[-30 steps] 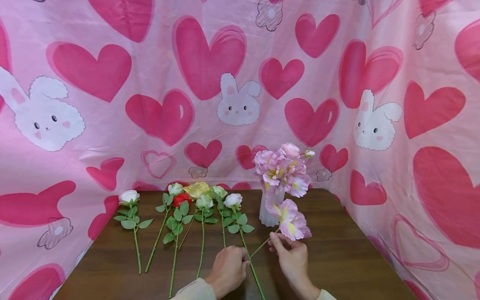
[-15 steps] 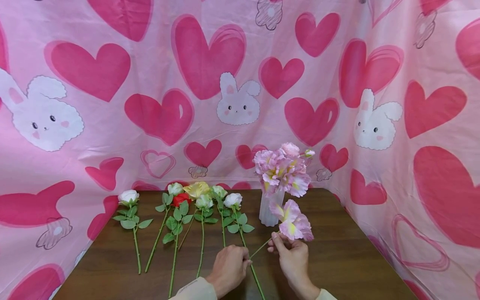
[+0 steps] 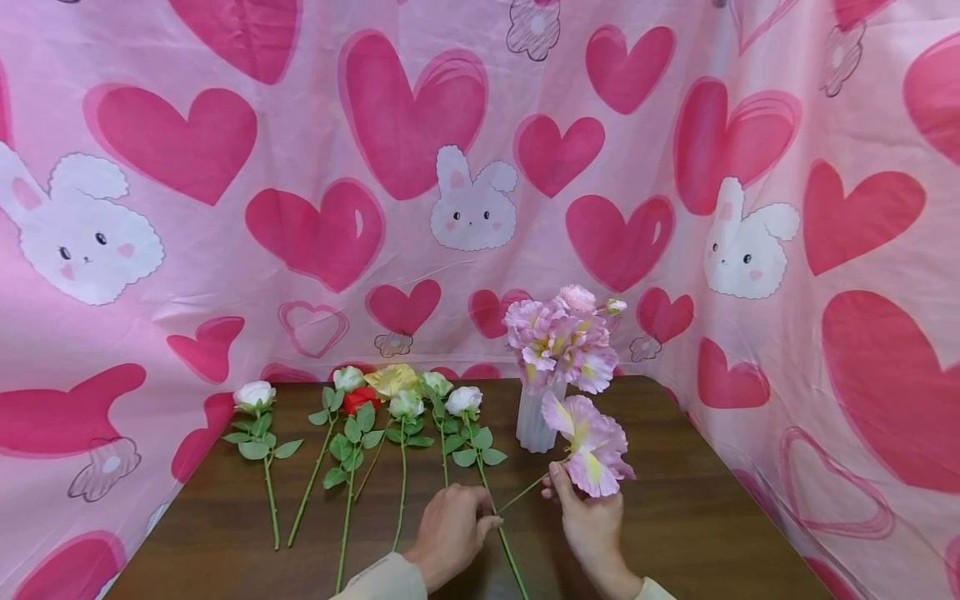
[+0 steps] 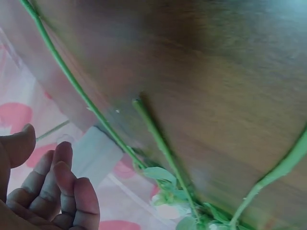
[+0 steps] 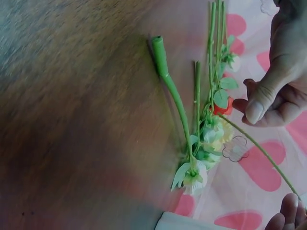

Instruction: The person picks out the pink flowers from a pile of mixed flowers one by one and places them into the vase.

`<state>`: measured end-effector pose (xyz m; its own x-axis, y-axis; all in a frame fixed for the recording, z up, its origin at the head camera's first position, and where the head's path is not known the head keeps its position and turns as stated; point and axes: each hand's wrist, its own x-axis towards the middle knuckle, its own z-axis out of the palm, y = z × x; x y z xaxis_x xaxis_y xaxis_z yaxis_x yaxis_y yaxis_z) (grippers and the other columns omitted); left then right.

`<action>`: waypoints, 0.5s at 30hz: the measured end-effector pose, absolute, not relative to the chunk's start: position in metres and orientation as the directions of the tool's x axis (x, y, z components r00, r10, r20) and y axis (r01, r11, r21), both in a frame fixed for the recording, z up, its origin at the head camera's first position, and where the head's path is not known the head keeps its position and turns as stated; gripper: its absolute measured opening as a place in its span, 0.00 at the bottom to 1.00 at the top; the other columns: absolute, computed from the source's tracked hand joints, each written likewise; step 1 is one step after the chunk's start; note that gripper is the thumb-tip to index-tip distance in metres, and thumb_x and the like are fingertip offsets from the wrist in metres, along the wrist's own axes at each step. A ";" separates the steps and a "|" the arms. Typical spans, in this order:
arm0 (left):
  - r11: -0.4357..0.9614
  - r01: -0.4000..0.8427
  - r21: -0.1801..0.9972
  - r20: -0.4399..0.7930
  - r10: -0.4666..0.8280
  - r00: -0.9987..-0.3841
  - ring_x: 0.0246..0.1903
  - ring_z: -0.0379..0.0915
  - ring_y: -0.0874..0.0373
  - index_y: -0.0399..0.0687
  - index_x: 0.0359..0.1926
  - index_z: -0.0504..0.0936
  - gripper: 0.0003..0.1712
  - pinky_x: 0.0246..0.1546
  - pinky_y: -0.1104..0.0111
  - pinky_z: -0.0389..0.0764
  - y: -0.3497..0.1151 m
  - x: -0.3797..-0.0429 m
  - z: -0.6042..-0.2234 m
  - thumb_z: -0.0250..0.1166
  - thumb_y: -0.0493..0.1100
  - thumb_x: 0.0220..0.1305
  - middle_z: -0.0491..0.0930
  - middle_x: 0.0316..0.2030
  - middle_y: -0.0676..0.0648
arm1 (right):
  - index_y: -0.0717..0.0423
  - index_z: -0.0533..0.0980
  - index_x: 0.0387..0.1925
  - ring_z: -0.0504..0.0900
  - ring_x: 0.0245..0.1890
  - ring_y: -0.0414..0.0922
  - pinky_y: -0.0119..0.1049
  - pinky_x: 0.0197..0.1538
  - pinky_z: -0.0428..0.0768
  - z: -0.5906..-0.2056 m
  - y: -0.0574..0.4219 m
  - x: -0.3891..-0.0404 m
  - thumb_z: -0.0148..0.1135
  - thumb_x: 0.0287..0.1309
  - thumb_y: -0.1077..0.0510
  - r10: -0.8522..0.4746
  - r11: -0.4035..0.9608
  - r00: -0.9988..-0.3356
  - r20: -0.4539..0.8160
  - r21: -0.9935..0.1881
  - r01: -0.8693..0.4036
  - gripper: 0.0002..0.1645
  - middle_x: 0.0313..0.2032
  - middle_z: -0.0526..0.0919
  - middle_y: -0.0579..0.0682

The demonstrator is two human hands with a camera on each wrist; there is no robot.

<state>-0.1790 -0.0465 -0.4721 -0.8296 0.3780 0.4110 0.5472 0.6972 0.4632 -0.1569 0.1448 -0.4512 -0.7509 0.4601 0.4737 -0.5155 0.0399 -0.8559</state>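
Observation:
My right hand point(image 3: 591, 525) pinches the thin green stem of a pink flower point(image 3: 596, 446) with ruffled, yellow-streaked petals, just below its bloom. The flower's stem point(image 5: 261, 148) slants down toward my left hand point(image 3: 452, 527). Thumb and fingers of the left hand are parted beside the stem's lower end, holding nothing; the left wrist view shows that gap between thumb point(image 4: 21, 146) and fingertips. Under the left hand's fingertips runs the stem of a white rose point(image 3: 464, 402) lying on the table. Behind the held flower stands a ribbed white vase point(image 3: 531, 425) with several pink blooms point(image 3: 558, 337).
Several more flowers lie in a row across the brown table point(image 3: 697, 517): a white rose point(image 3: 255, 395) at far left, a red rose point(image 3: 360, 401), a yellow flower point(image 3: 393, 380) and pale roses. A pink heart-patterned cloth point(image 3: 540, 50) hangs behind and at both sides.
The left thumb and fingers have parted from the stem's lower end and drawn slightly left. The right hand has shifted a little right with the pink flower, whose bloom has turned and tipped lower.

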 end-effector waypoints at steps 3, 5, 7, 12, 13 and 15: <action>0.708 0.535 0.461 0.403 0.370 -0.837 0.23 0.69 0.67 0.60 0.22 0.80 0.15 0.23 0.68 0.69 -0.052 -0.181 -0.474 0.79 0.49 0.56 0.74 0.19 0.65 | 0.76 0.79 0.33 0.86 0.20 0.44 0.33 0.29 0.84 -0.451 0.145 -0.156 0.68 0.58 0.76 0.464 0.070 -0.711 0.529 -0.822 -0.566 0.04 0.24 0.84 0.66; 0.711 0.535 0.457 0.414 0.362 -0.835 0.23 0.70 0.66 0.59 0.23 0.80 0.14 0.24 0.68 0.70 -0.055 -0.183 -0.474 0.79 0.49 0.55 0.75 0.20 0.65 | 0.75 0.80 0.33 0.87 0.21 0.43 0.31 0.30 0.83 -0.451 0.146 -0.157 0.68 0.58 0.76 0.459 0.097 -0.684 0.567 -0.797 -0.596 0.03 0.24 0.84 0.64; 0.713 0.534 0.454 0.430 0.349 -0.833 0.24 0.71 0.66 0.58 0.24 0.81 0.13 0.24 0.67 0.70 -0.059 -0.184 -0.474 0.80 0.49 0.54 0.77 0.21 0.64 | 0.74 0.81 0.34 0.87 0.22 0.43 0.30 0.30 0.83 -0.452 0.148 -0.157 0.68 0.57 0.77 0.451 0.118 -0.662 0.598 -0.775 -0.620 0.03 0.24 0.85 0.64; 0.740 0.507 0.441 0.444 0.311 -0.840 0.27 0.74 0.61 0.55 0.29 0.84 0.13 0.26 0.64 0.73 -0.065 -0.185 -0.474 0.80 0.52 0.54 0.80 0.25 0.60 | 0.74 0.81 0.33 0.87 0.24 0.42 0.28 0.32 0.82 -0.454 0.153 -0.158 0.68 0.53 0.79 0.412 0.175 -0.581 0.702 -0.687 -0.706 0.06 0.24 0.84 0.64; 0.746 0.502 0.438 0.443 0.306 -0.843 0.28 0.75 0.60 0.54 0.30 0.85 0.13 0.27 0.63 0.74 -0.067 -0.184 -0.474 0.80 0.52 0.53 0.81 0.26 0.58 | 0.75 0.81 0.34 0.87 0.24 0.42 0.27 0.32 0.82 -0.454 0.153 -0.160 0.68 0.51 0.81 0.405 0.167 -0.554 0.727 -0.654 -0.737 0.07 0.24 0.84 0.64; 0.756 0.495 0.428 0.443 0.302 -0.844 0.29 0.77 0.57 0.53 0.31 0.85 0.14 0.29 0.61 0.75 -0.069 -0.185 -0.474 0.80 0.52 0.53 0.83 0.28 0.56 | 0.79 0.79 0.34 0.88 0.26 0.41 0.27 0.34 0.82 -0.455 0.155 -0.163 0.67 0.48 0.84 0.393 0.146 -0.492 0.777 -0.581 -0.801 0.10 0.25 0.85 0.64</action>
